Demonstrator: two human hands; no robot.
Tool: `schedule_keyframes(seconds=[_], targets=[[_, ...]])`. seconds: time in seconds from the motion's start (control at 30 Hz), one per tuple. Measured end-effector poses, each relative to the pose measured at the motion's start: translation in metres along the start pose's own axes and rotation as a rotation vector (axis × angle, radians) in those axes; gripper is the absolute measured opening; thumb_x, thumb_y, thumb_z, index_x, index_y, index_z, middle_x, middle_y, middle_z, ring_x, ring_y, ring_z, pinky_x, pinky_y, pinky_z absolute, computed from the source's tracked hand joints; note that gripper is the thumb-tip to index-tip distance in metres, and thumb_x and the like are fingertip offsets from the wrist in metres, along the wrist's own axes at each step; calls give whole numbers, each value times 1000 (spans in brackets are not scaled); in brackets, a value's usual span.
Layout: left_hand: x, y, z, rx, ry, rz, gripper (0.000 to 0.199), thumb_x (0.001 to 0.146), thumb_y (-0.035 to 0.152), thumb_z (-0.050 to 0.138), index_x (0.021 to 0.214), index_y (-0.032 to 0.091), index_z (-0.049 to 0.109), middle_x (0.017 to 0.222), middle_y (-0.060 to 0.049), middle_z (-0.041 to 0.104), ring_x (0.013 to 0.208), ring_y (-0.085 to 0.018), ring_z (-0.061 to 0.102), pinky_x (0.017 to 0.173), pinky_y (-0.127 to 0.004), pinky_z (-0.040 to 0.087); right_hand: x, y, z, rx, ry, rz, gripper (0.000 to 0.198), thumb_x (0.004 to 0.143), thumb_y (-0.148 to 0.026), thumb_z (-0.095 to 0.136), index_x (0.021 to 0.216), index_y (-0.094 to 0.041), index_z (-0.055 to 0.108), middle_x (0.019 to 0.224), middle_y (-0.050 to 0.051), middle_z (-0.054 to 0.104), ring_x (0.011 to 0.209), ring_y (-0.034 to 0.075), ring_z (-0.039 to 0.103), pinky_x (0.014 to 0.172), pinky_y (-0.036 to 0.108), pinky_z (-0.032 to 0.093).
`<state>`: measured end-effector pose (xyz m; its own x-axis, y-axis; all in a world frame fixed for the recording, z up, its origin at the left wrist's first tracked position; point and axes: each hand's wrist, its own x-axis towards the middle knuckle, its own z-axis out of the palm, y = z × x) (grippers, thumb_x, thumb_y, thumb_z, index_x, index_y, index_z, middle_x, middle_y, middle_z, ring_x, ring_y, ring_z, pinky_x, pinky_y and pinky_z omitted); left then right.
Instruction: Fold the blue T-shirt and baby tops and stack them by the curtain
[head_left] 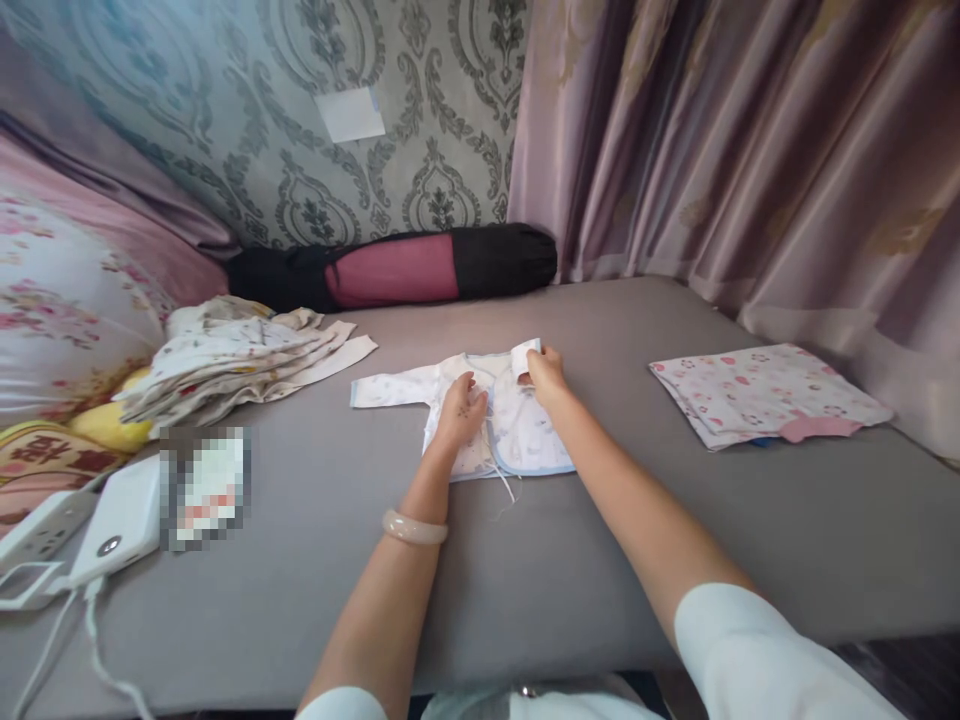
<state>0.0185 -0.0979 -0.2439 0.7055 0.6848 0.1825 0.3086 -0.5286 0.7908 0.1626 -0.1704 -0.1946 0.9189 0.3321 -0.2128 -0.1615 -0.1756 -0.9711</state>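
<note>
A small white baby shirt [525,440] with blue trim and a faint print lies on the grey surface, one sleeve stretched out to the left. Thin white ties hang from its front edge. My left hand [462,412] rests on the chest of the shirt, thumb and fingers apart. Between the fingers and thumb of my right hand [547,374] is the shirt's right-side sleeve [525,360], folded inward over the body; its cuff end points up. A pale bangle [414,528] sits on my left wrist.
Several baby clothes are heaped [247,355] at left. A folded pink-print cloth [765,390] lies right. A power bank [124,515], power strip [45,525], cables and a blurred packet [210,490] sit at left front. A long black-and-pink bag [394,268] lies along the wall.
</note>
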Motion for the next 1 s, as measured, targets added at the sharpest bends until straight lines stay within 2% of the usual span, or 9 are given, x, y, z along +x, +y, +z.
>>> schedule_keyframes(seconds=[0.07,0.17,0.27,0.37,0.5,0.63,0.73,0.83,1.0], targets=[[-2,0,2,-24,10,4,48,86,25,52,132,14,45,125,-17,59,116,-25,56,96,-42,47,-3,5,5,-59,-9,-30,24,77,-14,49,98,-17,62,78,2,66,65,16,63,62,28,55],[-2,0,2,-57,18,16,54,85,26,54,136,14,40,125,-17,59,115,-24,57,98,-43,46,-12,10,9,-172,-50,-108,28,77,-16,55,103,-19,62,94,6,69,89,20,65,81,31,52],[-1,-1,1,-77,-8,16,59,85,26,52,141,12,35,126,-18,58,114,-24,57,98,-43,45,-24,13,12,-524,-208,-312,33,81,-20,55,113,-17,59,115,10,66,110,23,59,96,33,44],[1,-2,0,-78,-30,37,62,83,19,49,143,12,33,127,-17,58,114,-23,57,97,-41,46,-37,16,14,-877,-367,-493,38,88,-27,49,123,-14,54,126,15,60,120,26,52,99,36,39],[3,-5,0,7,-39,116,67,76,8,45,142,15,36,125,-13,59,116,-23,56,100,-41,45,-47,20,13,-1116,-497,-630,36,96,-26,35,121,-12,56,134,17,53,128,28,42,103,39,34],[3,-2,0,158,-70,215,59,73,6,43,132,13,50,124,-14,60,118,-25,54,105,-42,40,-48,19,9,-1228,-543,-676,38,95,-21,34,128,-13,52,142,15,45,131,27,38,105,40,32],[2,0,2,224,-69,230,53,75,6,42,126,12,54,122,-14,61,118,-25,54,104,-42,39,-48,17,6,-1245,-547,-704,37,96,-22,32,123,-14,55,136,15,51,126,27,44,102,39,34],[1,1,4,266,-79,242,47,77,7,43,123,13,56,122,-14,61,118,-25,53,104,-41,38,-47,19,3,-1221,-477,-755,40,98,-25,26,122,-13,56,132,15,55,125,25,46,105,40,31],[-2,-1,5,310,-58,246,47,81,9,44,126,13,54,127,-15,57,121,-25,50,106,-40,36,-36,31,2,-1249,-421,-675,58,100,-36,18,145,-5,34,155,17,27,144,28,21,115,47,14]])
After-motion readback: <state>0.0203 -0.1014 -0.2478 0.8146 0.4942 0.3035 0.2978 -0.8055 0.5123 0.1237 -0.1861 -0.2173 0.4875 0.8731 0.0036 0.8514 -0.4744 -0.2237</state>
